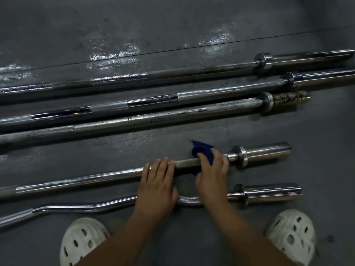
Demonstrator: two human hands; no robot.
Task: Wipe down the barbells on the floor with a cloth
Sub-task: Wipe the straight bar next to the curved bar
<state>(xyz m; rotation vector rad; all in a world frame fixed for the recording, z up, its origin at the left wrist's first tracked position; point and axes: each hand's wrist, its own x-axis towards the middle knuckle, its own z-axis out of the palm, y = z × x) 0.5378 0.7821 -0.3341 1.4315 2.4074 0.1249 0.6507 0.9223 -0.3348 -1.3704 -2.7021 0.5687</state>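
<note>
- Down on the dark floor [172,25] we see five barbells side by side, running left to right.
- Our right hand [213,173] grips a blue cloth [203,150] wrapped round the fourth barbell [96,179], near its right collar.
- Our left hand [157,181] rests on that bar just left of the cloth, fingers straight.
- Nearest us lies a curl bar [76,207], between white clogs [82,240].

Five barbells [172,118] parallel on floor [172,25]; cloth [203,152] on fourth bar [96,179]; curl bar [76,208] nearest.
</note>
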